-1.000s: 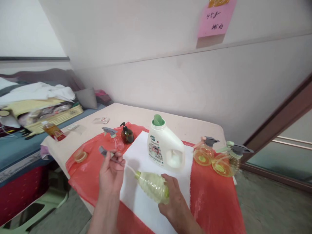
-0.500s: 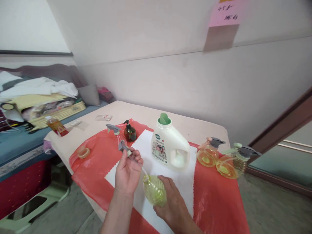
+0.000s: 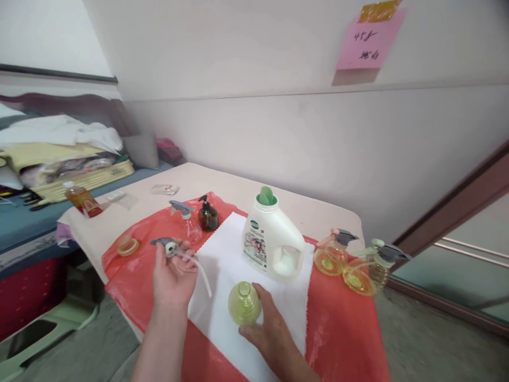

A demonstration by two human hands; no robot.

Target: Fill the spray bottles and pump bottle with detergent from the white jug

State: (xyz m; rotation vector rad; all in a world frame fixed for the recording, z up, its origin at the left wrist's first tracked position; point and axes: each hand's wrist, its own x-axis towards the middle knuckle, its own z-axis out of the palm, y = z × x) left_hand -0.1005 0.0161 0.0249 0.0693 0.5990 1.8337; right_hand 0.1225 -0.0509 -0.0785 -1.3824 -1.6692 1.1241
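My left hand (image 3: 173, 273), palm turned up, holds a grey spray head (image 3: 170, 248) whose clear dip tube (image 3: 203, 276) sticks out to the right. My right hand (image 3: 272, 321) grips a ribbed yellow-green bottle (image 3: 243, 305) from its right side; the bottle's neck is uncovered and it is over the white cloth (image 3: 217, 313). Behind it stands a large white detergent jug (image 3: 274, 233) with a green spout (image 3: 266, 196). Beyond my left hand are a pink spray bottle (image 3: 191, 227) and a dark pump bottle (image 3: 208, 216).
Two spray bottles with yellow liquid, one (image 3: 330, 260) beside the other (image 3: 360, 276), stand on the red plastic sheet (image 3: 338, 329) at right. A round lid (image 3: 128, 245) lies at left. An amber bottle (image 3: 82, 200) is at the table's left edge. A wall rises behind the table.
My left hand has moved left with the spray head, and the tube is now clear of the bottle's neck. The bottle has gone from tilted to more upright in my right hand.
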